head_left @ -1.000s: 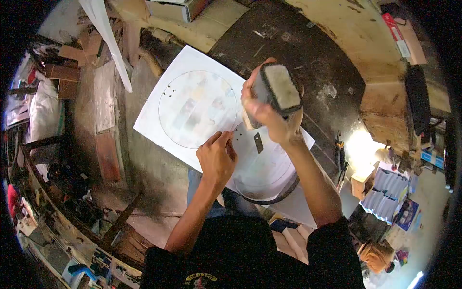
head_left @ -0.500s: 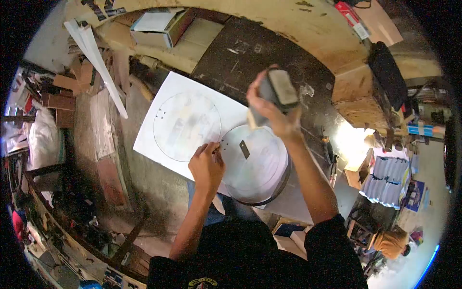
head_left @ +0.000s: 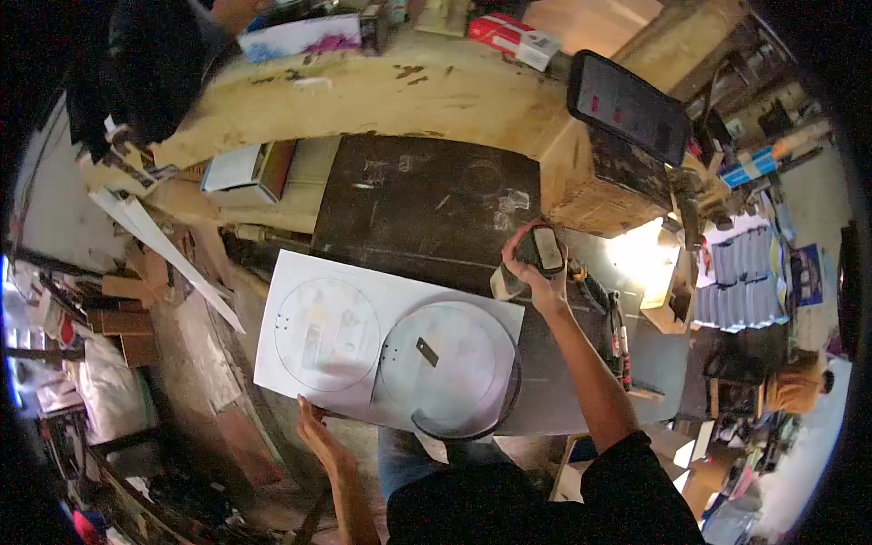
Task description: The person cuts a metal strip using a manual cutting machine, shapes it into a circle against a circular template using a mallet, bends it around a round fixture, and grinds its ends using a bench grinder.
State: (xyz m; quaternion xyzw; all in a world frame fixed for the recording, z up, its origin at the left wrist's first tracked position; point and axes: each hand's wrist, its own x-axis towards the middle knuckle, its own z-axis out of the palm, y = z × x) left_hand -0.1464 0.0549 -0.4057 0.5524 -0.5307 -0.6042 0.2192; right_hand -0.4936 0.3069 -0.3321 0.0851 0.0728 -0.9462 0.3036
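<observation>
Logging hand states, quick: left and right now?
Left hand: at the edge of the white board; grip unclear.
Right hand: closed around a pale-topped dark block.

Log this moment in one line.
left hand: by white sheet's near edge | right hand: gripping dark block | small dark plate: on round disc

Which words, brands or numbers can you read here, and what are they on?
No text is readable.
Red-and-white box: print too small.
White box with blue and pink patterns: too blurred.
Blue panel: too small.
White sheet: faint marks, too blurred.
</observation>
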